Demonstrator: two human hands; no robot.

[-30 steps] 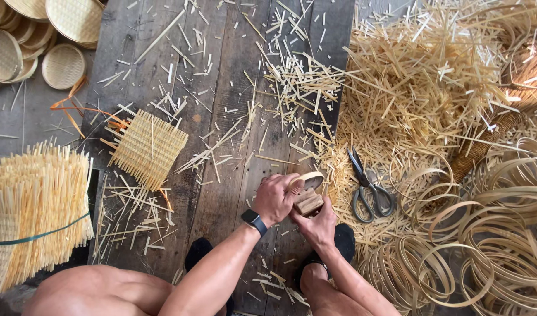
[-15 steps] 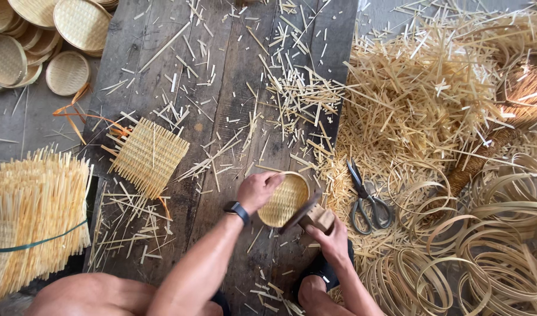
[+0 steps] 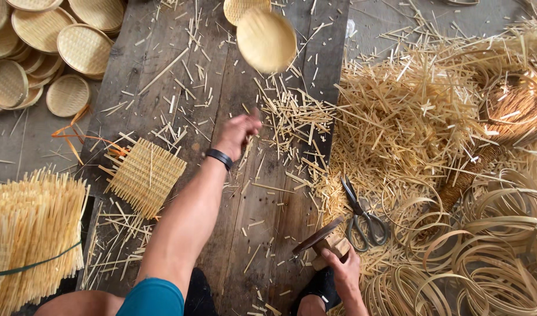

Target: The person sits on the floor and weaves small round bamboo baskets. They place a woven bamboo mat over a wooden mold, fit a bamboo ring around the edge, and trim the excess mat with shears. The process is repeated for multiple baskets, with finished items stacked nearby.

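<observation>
The left hand [image 3: 238, 131], grip empty, reaches toward the round woven tray [image 3: 267, 39] blurred above the plank worktop [image 3: 245, 193]; the right hand [image 3: 344, 270] grips a wooden mould [image 3: 326, 240], which may slip under loose hold

Weathered dark plank floor [image 3: 181, 52], littered with pale bamboo splinters [image 3: 292, 117]. Bare grey concrete [image 3: 391, 17] at right, under a heap of straw-coloured offcuts [image 3: 409, 117]. Even daylight, soft shadows.
</observation>
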